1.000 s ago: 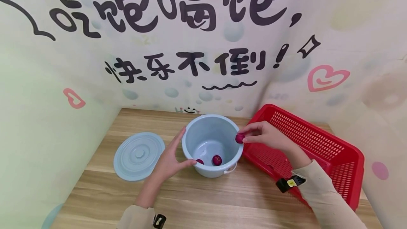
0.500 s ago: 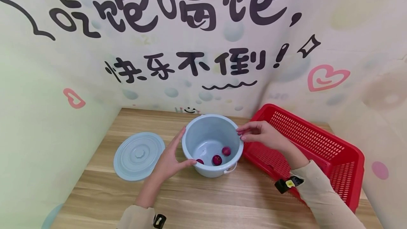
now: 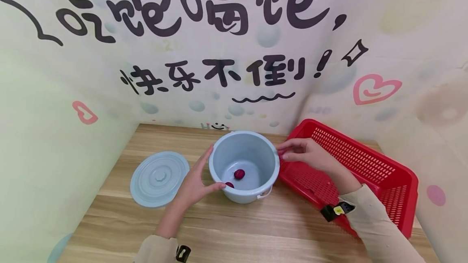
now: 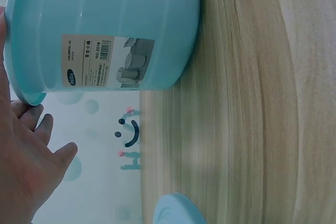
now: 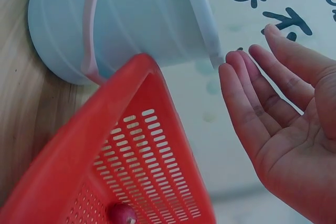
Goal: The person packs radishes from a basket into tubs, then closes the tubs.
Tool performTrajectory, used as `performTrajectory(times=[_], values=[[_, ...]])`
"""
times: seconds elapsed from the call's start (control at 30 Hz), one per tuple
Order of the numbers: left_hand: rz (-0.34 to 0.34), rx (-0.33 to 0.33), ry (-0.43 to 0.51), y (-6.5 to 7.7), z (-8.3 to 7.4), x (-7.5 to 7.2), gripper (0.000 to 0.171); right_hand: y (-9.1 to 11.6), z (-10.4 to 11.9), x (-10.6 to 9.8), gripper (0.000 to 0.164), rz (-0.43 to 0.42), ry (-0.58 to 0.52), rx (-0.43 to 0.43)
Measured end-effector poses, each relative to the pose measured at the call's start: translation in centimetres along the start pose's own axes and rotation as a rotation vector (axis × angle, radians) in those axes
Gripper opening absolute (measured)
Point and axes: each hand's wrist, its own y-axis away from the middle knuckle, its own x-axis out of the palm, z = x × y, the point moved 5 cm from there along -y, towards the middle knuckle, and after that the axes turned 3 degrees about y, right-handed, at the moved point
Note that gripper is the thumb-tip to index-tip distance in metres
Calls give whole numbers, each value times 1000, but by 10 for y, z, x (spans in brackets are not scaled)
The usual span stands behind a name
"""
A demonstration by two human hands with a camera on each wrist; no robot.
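A pale blue bucket point(image 3: 244, 143) stands upright near the back of the table. Two round, purple-red onion-like vegetables show inside: one on the bucket floor point(image 3: 239, 174), another partly hidden by the near rim point(image 3: 229, 184). My left hand point(image 3: 193, 186) rests against the bucket's left side, thumb at the near rim and fingers spread along the edge. In the left wrist view its fingers are fairly straight beside the rim. My right hand point(image 3: 307, 155) hovers just outside the right rim, over the red basket's edge. Nothing is in its loosely bent fingers point(image 5: 236, 93).
Right of the bucket lies a red perforated plastic basket point(image 3: 400, 173), with another purple-red round vegetable point(image 5: 122, 213) inside. The bucket's blue lid point(image 3: 160, 179) lies flat on the wooden table point(image 3: 234, 230) at the left. A printed wall sheet point(image 3: 175, 108) closes off the back.
My right hand let go of a purple-red vegetable, which dropped into the bucket, then drew slightly right. The vegetables inside shifted; three showed half a second ago, two now. The left hand stays put.
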Motion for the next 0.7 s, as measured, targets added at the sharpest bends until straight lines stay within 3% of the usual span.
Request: performTrajectory(times=[0.43,0.7], values=[[-6,12,-5,0,0,0,110,8,-13,-14,43,-45,44,61],[-3,5,-1,1,-2,-2,110,9,-24,-22,38,-71,35,54]])
